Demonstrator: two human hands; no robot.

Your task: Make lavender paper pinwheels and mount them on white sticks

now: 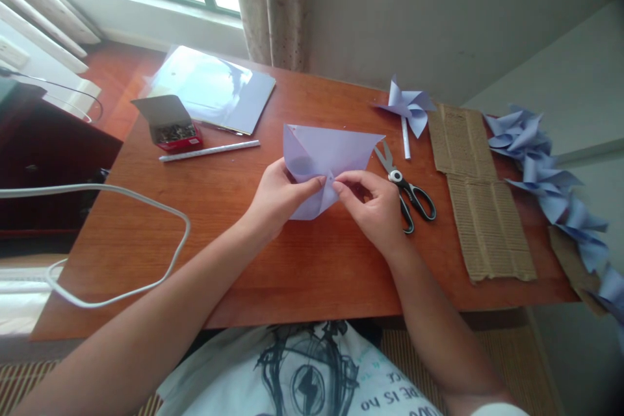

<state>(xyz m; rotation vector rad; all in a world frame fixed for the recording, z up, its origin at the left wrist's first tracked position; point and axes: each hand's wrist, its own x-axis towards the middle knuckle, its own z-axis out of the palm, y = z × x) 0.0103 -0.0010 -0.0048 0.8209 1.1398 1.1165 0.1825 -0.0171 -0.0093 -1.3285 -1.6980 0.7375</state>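
Note:
A sheet of light purple paper [331, 149], partly folded in toward its middle, is held above the wooden table. My left hand [285, 192] grips its left side, with the thumb pressing near the centre. My right hand [368, 198] pinches the paper at the centre, thumb and forefinger close together. Some folded corners meet there; the fingers hide part of them. Just right of my right hand lie scissors [397, 177] with black and grey handles, blades apart. A finished purple pinwheel [407, 104] on a white paper stick rests farther back.
A red box of small metal pieces [178, 133] stands open at left, beside a rolled paper stick [209, 151]. Behind are stacked sheets in clear plastic [214, 88]. Corrugated cardboard [480, 198] and several pinwheels [541, 175] lie right. A white cable [141, 192] loops at left.

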